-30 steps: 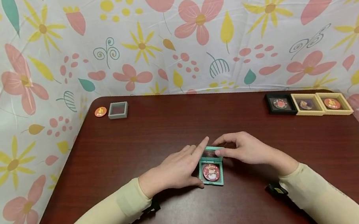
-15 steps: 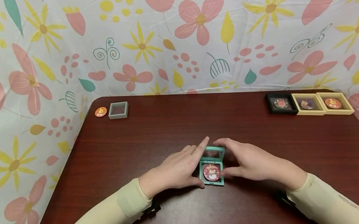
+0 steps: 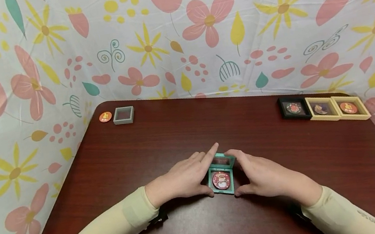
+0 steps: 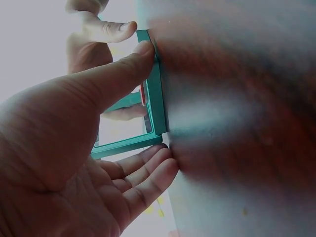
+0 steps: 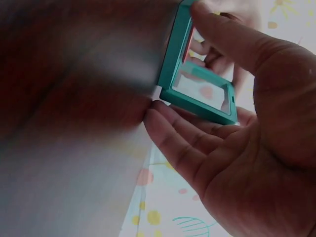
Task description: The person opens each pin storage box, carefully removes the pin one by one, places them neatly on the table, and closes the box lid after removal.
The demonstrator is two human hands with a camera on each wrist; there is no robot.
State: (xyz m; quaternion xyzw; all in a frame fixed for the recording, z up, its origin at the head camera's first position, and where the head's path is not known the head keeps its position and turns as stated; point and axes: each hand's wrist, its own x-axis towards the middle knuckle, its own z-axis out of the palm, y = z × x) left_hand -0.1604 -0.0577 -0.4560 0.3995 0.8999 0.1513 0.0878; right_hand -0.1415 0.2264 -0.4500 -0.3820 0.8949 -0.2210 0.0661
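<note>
In the head view a small teal hinged display case [image 3: 223, 191] lies on the table, its lid [image 3: 222, 161] raised at the far side. Inside the base sits a round red badge [image 3: 221, 180] with a white figure. My left hand [image 3: 183, 178] holds the case's left side; in the left wrist view its thumb presses the base edge [image 4: 157, 98] and its other fingers curl behind the lid. On the opposite side, my right hand [image 3: 265, 174] spans the case with thumb at the near corner and fingers behind the lid, which the right wrist view shows beside the teal base [image 5: 173, 54].
At the far left corner are an orange round badge [image 3: 105, 116] and a grey frame [image 3: 123, 121]. A black frame [image 3: 296, 116] and two cream frames [image 3: 323, 118], each with a round badge, stand in a row at far right. Patterned cloth [image 3: 161, 54] hangs behind the table.
The right hand has come off the lid's right edge and moved nearer, its thumb passing down to the base's near right corner. The lid stays raised; the left hand keeps its place.
</note>
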